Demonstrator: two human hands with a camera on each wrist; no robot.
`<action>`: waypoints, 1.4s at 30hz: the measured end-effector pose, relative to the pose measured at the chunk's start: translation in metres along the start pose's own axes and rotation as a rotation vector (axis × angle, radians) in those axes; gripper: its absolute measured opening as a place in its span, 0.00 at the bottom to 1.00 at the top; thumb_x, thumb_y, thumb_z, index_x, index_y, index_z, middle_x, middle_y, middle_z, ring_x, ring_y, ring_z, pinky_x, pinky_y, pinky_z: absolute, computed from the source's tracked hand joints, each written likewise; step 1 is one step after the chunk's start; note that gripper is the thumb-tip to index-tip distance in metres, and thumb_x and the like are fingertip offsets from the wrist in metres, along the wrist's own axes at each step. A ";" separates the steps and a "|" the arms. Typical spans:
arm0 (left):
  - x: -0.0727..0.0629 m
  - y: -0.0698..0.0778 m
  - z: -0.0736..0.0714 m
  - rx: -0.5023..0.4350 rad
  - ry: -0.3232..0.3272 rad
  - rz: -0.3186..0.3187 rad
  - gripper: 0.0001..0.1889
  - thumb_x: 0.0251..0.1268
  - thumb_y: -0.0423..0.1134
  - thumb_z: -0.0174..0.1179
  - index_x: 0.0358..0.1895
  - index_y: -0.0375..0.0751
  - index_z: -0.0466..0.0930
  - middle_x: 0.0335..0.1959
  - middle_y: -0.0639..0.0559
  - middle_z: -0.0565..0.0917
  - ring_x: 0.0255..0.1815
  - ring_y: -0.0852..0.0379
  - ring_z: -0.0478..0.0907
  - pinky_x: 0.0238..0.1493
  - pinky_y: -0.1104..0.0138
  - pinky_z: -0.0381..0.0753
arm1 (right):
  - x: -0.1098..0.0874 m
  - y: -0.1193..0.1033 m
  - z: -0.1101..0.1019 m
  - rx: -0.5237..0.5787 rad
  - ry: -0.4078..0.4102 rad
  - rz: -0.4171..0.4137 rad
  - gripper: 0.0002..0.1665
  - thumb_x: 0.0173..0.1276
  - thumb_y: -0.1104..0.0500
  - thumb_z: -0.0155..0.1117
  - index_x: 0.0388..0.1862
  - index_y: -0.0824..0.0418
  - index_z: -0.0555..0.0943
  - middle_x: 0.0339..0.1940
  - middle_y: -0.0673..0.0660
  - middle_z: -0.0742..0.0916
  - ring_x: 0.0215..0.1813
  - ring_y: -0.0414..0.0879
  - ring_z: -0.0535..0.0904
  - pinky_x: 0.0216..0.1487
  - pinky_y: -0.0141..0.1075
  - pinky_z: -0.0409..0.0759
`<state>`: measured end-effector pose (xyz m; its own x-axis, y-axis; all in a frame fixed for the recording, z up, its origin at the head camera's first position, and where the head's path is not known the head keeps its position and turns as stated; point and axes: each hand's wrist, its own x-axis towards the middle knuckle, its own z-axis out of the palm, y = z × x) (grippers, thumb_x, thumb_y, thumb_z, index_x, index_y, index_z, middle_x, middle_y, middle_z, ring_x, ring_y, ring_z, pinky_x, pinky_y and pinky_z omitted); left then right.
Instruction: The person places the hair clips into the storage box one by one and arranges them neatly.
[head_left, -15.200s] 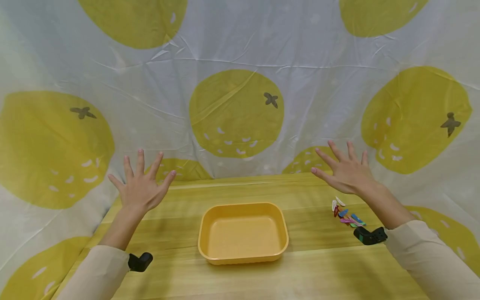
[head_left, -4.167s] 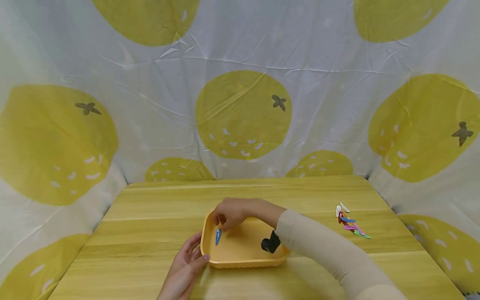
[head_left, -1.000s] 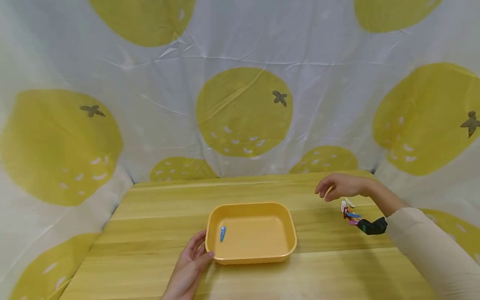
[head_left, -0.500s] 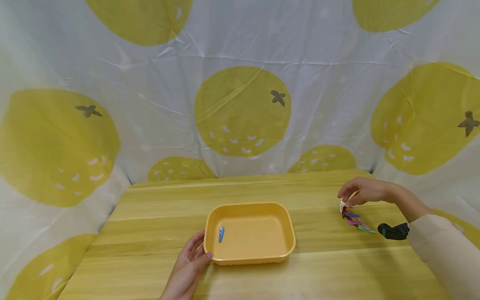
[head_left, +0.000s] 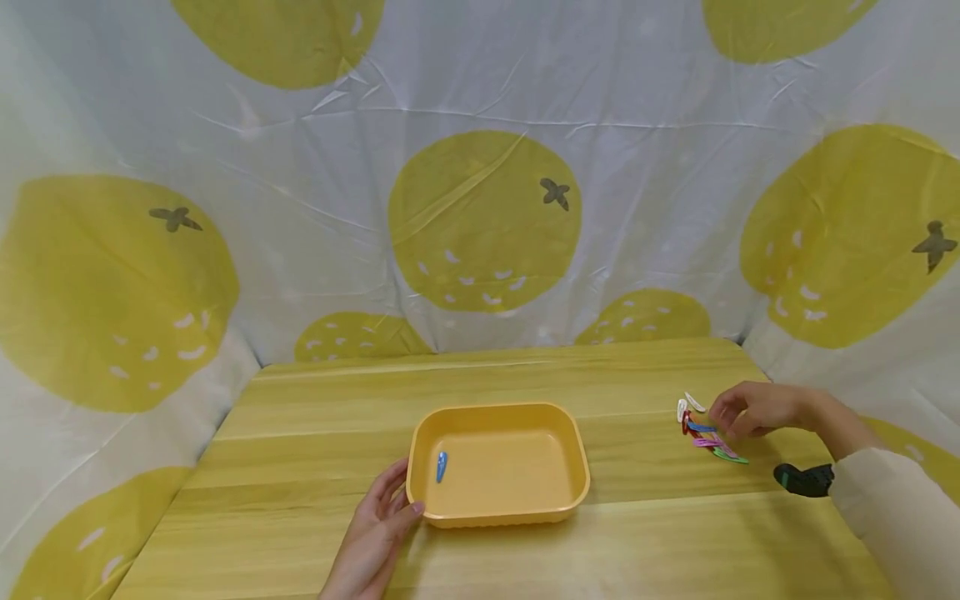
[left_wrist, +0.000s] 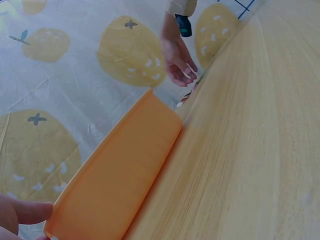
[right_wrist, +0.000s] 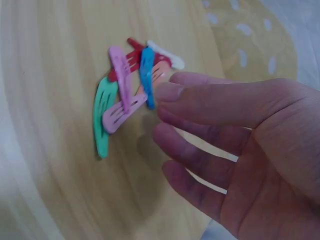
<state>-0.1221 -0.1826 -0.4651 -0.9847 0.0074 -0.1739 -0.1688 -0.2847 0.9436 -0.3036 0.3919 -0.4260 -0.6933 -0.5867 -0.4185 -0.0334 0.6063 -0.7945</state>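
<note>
A yellow plastic tray [head_left: 498, 518] sits mid-table in the head view, one blue snap hair clip [head_left: 441, 467] lying inside near its left wall. My left hand [head_left: 375, 529] holds the tray's left side, thumb at the rim and fingers along the outer wall. To the right, my right hand [head_left: 765, 407] hovers just beside a small pile of snap hair clips. In the right wrist view its fingers are loosely bent with nothing between them, close to a blue clip [right_wrist: 146, 70]. Around that lie a green clip [right_wrist: 105, 110], pink clips [right_wrist: 120, 70], and red, orange and white ones.
The wood-grain table [head_left: 315, 433] runs back to a white curtain [head_left: 322, 250] printed with yellow fruit. Black wrist cameras are strapped on; the right one [head_left: 804, 480] hangs over the table near the clips.
My right hand moved from above the tray out to the clip pile, then over the last half second shifted right and nearer, uncovering the white clips. The left hand keeps its hold on the tray.
</note>
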 end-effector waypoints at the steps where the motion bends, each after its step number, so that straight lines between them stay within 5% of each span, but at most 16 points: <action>1: 0.000 0.000 0.000 0.005 -0.002 0.002 0.40 0.68 0.20 0.58 0.80 0.32 0.50 0.81 0.35 0.51 0.80 0.33 0.48 0.66 0.65 0.74 | 0.000 0.004 0.002 0.007 -0.009 -0.001 0.17 0.66 0.72 0.65 0.52 0.77 0.77 0.37 0.59 0.82 0.22 0.40 0.63 0.25 0.30 0.64; 5: 0.000 0.000 0.000 0.013 -0.003 0.000 0.40 0.69 0.20 0.58 0.80 0.32 0.49 0.81 0.34 0.51 0.80 0.32 0.48 0.67 0.64 0.74 | 0.000 0.018 0.008 0.017 -0.034 -0.062 0.18 0.65 0.71 0.69 0.50 0.77 0.74 0.32 0.55 0.78 0.22 0.38 0.66 0.24 0.28 0.65; 10: 0.002 0.000 0.000 0.004 0.009 -0.013 0.40 0.68 0.20 0.58 0.80 0.33 0.50 0.81 0.36 0.52 0.81 0.34 0.49 0.67 0.64 0.74 | 0.001 0.025 0.016 -0.073 0.030 -0.162 0.19 0.61 0.72 0.72 0.44 0.74 0.72 0.31 0.53 0.73 0.28 0.40 0.68 0.25 0.30 0.65; 19: 0.002 -0.002 -0.002 0.011 -0.007 0.013 0.41 0.68 0.19 0.57 0.81 0.31 0.47 0.81 0.33 0.50 0.80 0.33 0.50 0.70 0.60 0.72 | 0.000 0.023 0.020 -0.257 0.165 -0.092 0.15 0.55 0.71 0.75 0.38 0.66 0.78 0.30 0.54 0.77 0.30 0.42 0.72 0.28 0.32 0.73; 33: 0.001 -0.001 -0.001 0.001 -0.013 0.027 0.41 0.68 0.19 0.56 0.80 0.29 0.46 0.81 0.32 0.50 0.80 0.32 0.50 0.69 0.61 0.73 | 0.004 0.035 0.017 -0.236 0.181 -0.189 0.01 0.68 0.69 0.69 0.34 0.66 0.86 0.28 0.45 0.83 0.28 0.34 0.73 0.28 0.29 0.74; 42: 0.001 -0.001 -0.001 -0.003 -0.020 0.031 0.41 0.68 0.19 0.56 0.80 0.29 0.46 0.81 0.32 0.49 0.80 0.32 0.49 0.70 0.60 0.71 | 0.002 0.016 0.008 -0.122 0.166 -0.176 0.14 0.77 0.66 0.60 0.31 0.72 0.85 0.16 0.47 0.70 0.18 0.36 0.62 0.19 0.29 0.63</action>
<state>-0.1229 -0.1832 -0.4670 -0.9902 0.0178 -0.1384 -0.1377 -0.2879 0.9477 -0.3001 0.3958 -0.4432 -0.7773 -0.5989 -0.1925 -0.2438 0.5689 -0.7854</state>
